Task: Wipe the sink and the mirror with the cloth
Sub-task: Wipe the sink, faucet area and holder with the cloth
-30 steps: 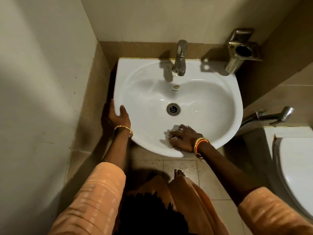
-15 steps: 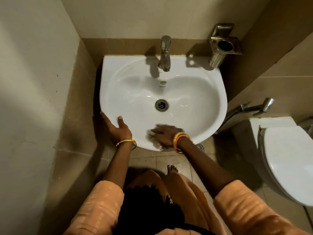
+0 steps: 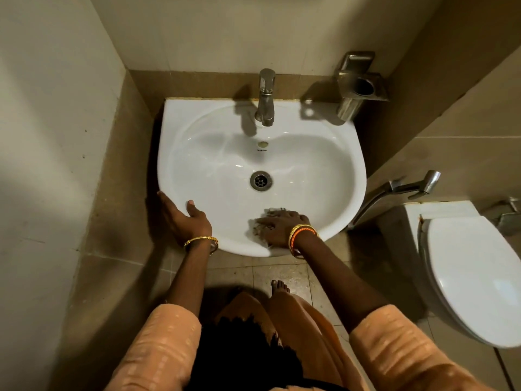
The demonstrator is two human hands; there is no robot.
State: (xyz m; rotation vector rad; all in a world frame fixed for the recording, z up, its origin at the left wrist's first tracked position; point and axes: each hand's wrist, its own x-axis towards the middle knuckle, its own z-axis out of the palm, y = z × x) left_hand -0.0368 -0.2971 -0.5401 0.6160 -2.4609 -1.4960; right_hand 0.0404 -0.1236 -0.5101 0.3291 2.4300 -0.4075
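Pressing flat looks the best way to work the cloth [image 3: 254,232] — soft, light and limp, it would probably bunch if pinched by a corner. Pale and crumpled, it peeks from under the right hand [image 3: 282,227], whose grip is spread over it on the sink's [image 3: 197,108] near inner slope; the left hand [image 3: 183,218] rests flat-fingered on the rim.

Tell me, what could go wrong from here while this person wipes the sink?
The left hand rests on the sink rim; if that glaze is wet, it might slip. The cloth is mostly hidden under the right hand near the front edge, so it could bunch up or slide off over the rim. A bare foot stands on the tiled floor below; any drips could make that slippery.
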